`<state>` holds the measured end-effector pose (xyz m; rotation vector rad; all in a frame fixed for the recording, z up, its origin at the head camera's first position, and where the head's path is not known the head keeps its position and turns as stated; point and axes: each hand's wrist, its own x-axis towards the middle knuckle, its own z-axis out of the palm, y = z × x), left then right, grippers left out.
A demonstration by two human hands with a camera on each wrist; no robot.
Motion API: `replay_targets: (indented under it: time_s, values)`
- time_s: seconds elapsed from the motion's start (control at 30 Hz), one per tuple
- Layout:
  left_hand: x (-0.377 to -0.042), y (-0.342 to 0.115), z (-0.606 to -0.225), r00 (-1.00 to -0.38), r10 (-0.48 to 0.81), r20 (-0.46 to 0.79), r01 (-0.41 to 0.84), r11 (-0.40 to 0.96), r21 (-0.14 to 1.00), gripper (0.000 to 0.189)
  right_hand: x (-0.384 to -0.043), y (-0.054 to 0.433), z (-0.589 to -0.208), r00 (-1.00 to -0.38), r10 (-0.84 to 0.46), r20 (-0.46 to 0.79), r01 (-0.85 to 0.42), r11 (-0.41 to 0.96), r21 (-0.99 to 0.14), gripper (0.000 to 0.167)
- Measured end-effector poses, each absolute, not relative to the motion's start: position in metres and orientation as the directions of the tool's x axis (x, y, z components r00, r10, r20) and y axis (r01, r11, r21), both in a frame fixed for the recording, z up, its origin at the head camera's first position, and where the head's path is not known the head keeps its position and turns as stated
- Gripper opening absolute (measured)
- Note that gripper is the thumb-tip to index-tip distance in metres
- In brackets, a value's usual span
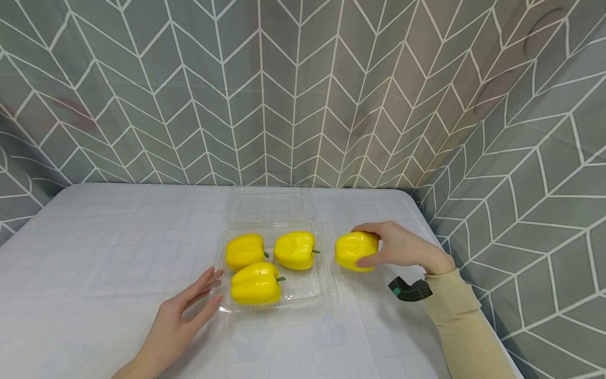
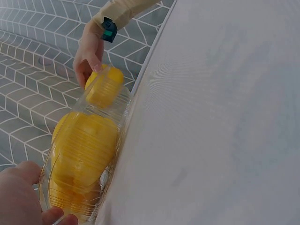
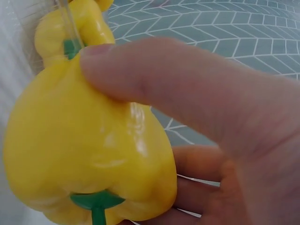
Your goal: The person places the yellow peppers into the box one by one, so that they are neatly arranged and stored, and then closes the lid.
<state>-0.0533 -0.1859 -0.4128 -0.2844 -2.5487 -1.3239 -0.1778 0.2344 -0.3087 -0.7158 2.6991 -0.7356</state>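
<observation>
My right hand (image 1: 395,245) grips a yellow bell pepper (image 1: 352,250) just right of a clear plastic clamshell box (image 1: 303,300). In the right wrist view the thumb lies across that pepper (image 3: 89,150), fingers curled round its far side, green stem facing the camera. Inside the box lie three more yellow peppers: one at back left (image 1: 244,251), one at back right (image 1: 294,250) and one at front left (image 1: 255,284). My left hand (image 1: 182,310) is at the box's left edge, fingers fairly straight with fingertips right at the rim.
The box's clear lid (image 1: 270,205) lies folded back behind it. A white cloth covers the table (image 1: 118,237). Behind and to the right hangs a grey curtain (image 1: 284,105) with white chevron lines. A dark band (image 1: 411,290) sits at my right wrist.
</observation>
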Motion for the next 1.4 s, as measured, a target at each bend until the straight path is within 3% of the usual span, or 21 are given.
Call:
replay_targets:
  time_s: [0.77, 1.4]
  values:
    - [-0.053, -0.185, -0.411, -0.952, 0.056, 0.300, 0.275, 0.581, 0.766, 0.058, -0.166, 0.221, -0.296, -0.825, -0.565, -0.007, -0.479, 0.706, -0.522, 0.065]
    - [-0.053, -0.185, -0.411, -0.950, 0.059, 0.308, 0.284, 0.576, 0.766, 0.058, -0.154, 0.195, -0.296, -0.756, -0.653, 0.047, -0.567, 0.617, -0.546, 0.064]
